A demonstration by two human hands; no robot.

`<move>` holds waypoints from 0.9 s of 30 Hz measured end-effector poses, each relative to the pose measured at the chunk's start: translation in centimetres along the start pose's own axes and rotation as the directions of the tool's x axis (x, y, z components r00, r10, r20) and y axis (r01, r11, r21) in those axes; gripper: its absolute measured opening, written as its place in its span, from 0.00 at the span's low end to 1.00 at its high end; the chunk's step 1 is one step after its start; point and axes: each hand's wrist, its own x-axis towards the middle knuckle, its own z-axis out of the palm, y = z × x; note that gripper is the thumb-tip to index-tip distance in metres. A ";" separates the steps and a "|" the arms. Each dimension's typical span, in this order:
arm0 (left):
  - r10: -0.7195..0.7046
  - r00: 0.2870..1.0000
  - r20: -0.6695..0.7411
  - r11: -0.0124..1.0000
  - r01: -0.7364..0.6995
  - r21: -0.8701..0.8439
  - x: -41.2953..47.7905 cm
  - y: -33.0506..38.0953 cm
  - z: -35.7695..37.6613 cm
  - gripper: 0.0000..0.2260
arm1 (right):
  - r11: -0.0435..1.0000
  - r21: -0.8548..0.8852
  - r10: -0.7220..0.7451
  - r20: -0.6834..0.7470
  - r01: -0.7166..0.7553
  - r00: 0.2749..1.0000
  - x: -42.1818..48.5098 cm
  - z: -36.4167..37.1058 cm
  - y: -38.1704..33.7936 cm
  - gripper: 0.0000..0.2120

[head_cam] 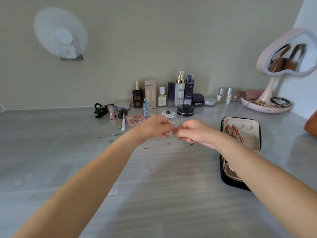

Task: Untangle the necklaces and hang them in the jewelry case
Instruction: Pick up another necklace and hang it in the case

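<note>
My left hand (155, 127) and my right hand (193, 132) are raised close together over the grey table (154, 186), each pinching a thin tangled chain (165, 140) whose loops hang down below the fingers. Another silver chain (109, 135) lies stretched on the table to the left, and a small gold one (151, 148) lies under the hands. The open black jewelry case (240, 143) with a cream lining stands at the right. A red cord necklace (234, 133) hangs inside its lid. My right forearm hides the case's lower half.
Cosmetic bottles and jars (180, 93) line the back wall, with a pink eyeshadow palette (135, 119), brushes and a black hair claw (102, 109) in front. A pink heart-shaped mirror (288, 55) with a jewelry dish stands at the back right. A brown bag (311, 124) is at the right edge.
</note>
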 end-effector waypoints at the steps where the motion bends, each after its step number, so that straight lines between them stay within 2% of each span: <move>1: 0.020 1.000 0.005 1.000 -0.020 0.020 0.0 0.4 0.0 0.10 | 1.000 0.015 -0.016 0.013 0.016 1.000 -0.1 0.1 -0.3 0.05; 4: 0.053 0.998 -0.016 0.995 -0.052 0.091 0.0 1.3 -0.2 0.10 | 0.998 0.040 -0.046 0.004 0.045 0.999 -0.4 0.1 -1.2 0.02; 6: 0.049 0.998 -0.045 0.996 -0.045 0.075 0.1 1.5 -0.4 0.09 | 0.999 -0.005 -0.048 -0.040 0.048 0.998 -0.4 -0.2 -1.7 0.05; 12: -0.022 0.999 -0.046 0.961 0.008 -0.275 -0.2 1.8 0.4 0.09 | 0.991 -0.101 -0.102 -0.115 0.090 0.988 -0.8 -1.3 -3.2 0.10; 16: -0.006 1.000 -0.025 0.932 -0.004 -0.361 -0.1 2.3 1.8 0.13 | 0.991 -0.086 -0.112 -0.179 0.098 0.977 -1.4 -2.2 -4.0 0.11; 19: 0.011 0.999 0.053 0.892 0.014 -0.452 0.3 2.4 2.9 0.16 | 0.994 0.008 -0.108 -0.222 0.112 0.969 -1.9 -3.2 -3.9 0.08; 24: 0.070 0.995 0.075 0.899 -0.031 -0.437 1.0 3.3 4.1 0.13 | 0.983 0.124 -0.085 -0.345 0.135 0.935 -3.5 -5.9 -3.0 0.08; 27: 0.130 0.988 0.080 0.942 -0.098 -0.321 1.2 4.1 4.8 0.10 | 0.972 0.184 -0.054 -0.426 0.145 0.903 -4.6 -7.5 -1.8 0.08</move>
